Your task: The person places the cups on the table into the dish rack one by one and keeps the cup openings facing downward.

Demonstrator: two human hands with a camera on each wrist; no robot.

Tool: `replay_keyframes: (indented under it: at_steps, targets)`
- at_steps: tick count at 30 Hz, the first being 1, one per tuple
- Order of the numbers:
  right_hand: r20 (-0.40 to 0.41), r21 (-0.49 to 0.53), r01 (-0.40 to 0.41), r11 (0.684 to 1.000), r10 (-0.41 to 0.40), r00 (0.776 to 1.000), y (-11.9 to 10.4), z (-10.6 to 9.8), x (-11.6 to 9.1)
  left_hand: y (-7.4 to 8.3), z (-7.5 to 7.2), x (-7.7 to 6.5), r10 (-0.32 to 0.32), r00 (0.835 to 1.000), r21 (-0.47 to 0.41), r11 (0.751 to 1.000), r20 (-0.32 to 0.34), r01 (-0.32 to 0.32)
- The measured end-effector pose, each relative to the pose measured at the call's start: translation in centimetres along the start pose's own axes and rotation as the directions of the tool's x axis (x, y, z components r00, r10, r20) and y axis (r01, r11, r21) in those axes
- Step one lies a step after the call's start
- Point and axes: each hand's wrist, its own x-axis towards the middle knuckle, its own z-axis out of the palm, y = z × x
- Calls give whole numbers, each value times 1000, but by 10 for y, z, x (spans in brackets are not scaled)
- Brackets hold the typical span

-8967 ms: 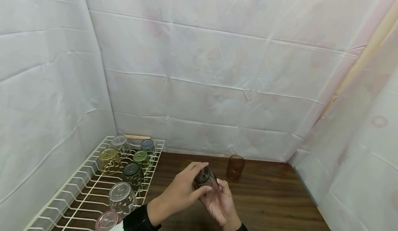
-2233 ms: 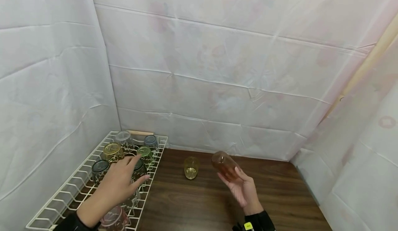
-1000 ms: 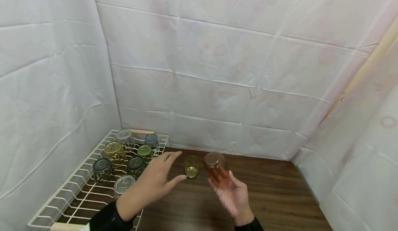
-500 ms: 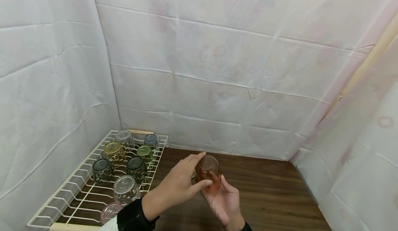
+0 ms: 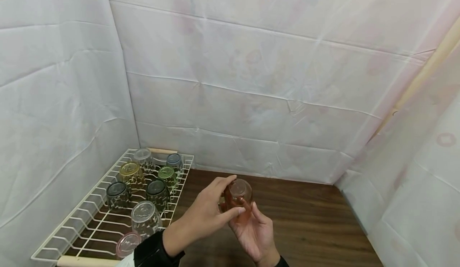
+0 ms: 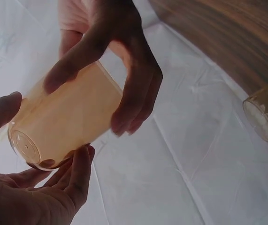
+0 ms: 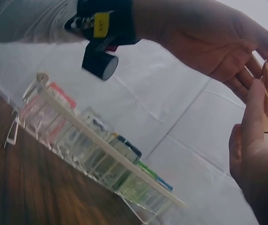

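Observation:
Both hands hold an amber drinking glass (image 5: 240,193) over the table, tilted with its base up and away from me. My left hand (image 5: 203,211) has its thumb and fingers on opposite sides near the base. Lower on the same glass, my right hand (image 5: 256,235) grips the rim end from below. In the left wrist view, the glass (image 6: 68,117) lies between the two hands, and the right-hand fingers curl around its mouth end. A yellow glass (image 6: 267,110) stands beyond on the table, mostly hidden behind my left hand in the head view.
On the left, a white wire rack (image 5: 81,203) with wooden handles (image 5: 86,261) carries several upturned glasses, among them a dark glass (image 5: 118,195), a clear glass (image 5: 145,219), a pink glass (image 5: 128,244) and a green glass (image 5: 167,176). White sheeting (image 5: 230,111) walls the brown table (image 5: 309,223).
Earlier both hands held a dark glass, which now stands on the rack; the amber glass stood on the table. The right hand lifted it, and the left hand came from the rack to grip it.

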Motion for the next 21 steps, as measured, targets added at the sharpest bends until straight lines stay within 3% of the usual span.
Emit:
replay_keyframes:
  at_steps: [6,10,17,19,21]
  targets:
    - [-18,-196,-38,980,35,999,-2,-3,-1,-4,-10,-4,4,998,-23,1000,-62,-6]
    - [-135,-352,-97,931,52,989,-13,-7,-6,-8,-20,-7,-9,992,-11,1000,-129,8]
    - [-322,-591,-234,772,40,946,-43,-17,-15,-26,-49,-20,-30,968,132,989,-249,64]
    - [-369,-657,-255,710,-8,929,-50,-19,-17,-31,-60,-27,-47,956,180,978,-290,103]
    - [-416,-730,-277,625,-86,905,-57,-20,-18,-36,-72,-34,-79,946,196,970,-315,146]
